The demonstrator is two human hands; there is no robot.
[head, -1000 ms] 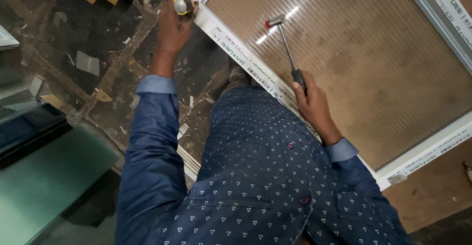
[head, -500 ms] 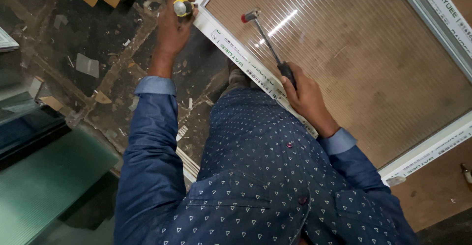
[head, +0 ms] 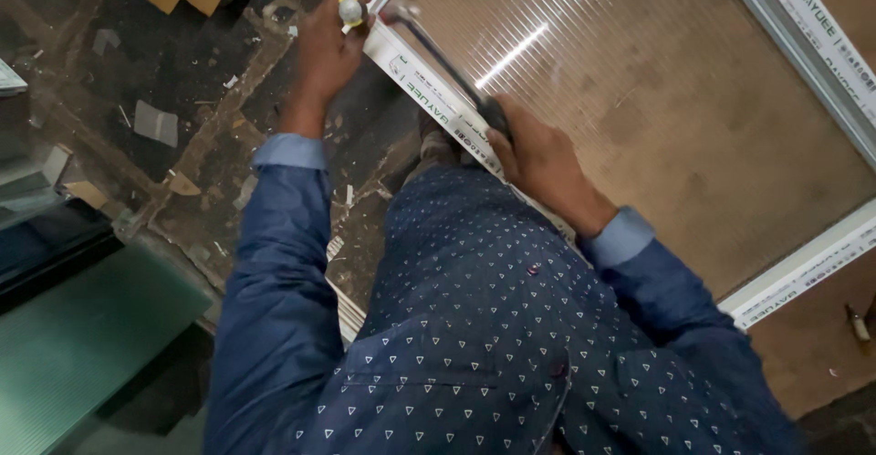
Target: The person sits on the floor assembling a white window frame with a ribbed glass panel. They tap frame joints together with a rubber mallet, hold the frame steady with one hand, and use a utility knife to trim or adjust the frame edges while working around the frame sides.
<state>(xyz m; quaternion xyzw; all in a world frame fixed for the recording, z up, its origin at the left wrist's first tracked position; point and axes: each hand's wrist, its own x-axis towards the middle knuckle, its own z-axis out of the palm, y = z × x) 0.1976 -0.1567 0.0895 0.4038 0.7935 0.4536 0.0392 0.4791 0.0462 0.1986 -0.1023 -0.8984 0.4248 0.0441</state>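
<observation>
Hammer (head: 447, 62): gripped by its dark handle in my right hand (head: 538, 154); the shaft runs up and left, its blurred head just above the white frame rail (head: 429, 99), close to my left hand.
Chisel-like tool (head: 351, 8): a short tool with a yellow-and-pale butt, closed in my left hand (head: 324, 49) at the far corner of the frame; its tip is hidden, so I cannot tell what it bears on.
Right hand: fingers wrapped shut round the handle end, wrist over the rail.
Left hand: fist closed round the tool, thumb side up.
Doing it well (judgement): I should hold the tool steady and in line with the rail, strike its butt squarely with short blows, and keep my left knuckles out of the hammer's path.
Ribbed glass pane (head: 639, 99): lies inside the frame, just right of the rail; a glancing blow could land on it.
Edges: the rail is narrow; another white rail (head: 803, 44) bounds the pane at far right.
Open room: the swing has space above the pane; the dark floor (head: 182, 172) to the left is strewn with scraps, and a green glass sheet (head: 82, 345) lies near left.
</observation>
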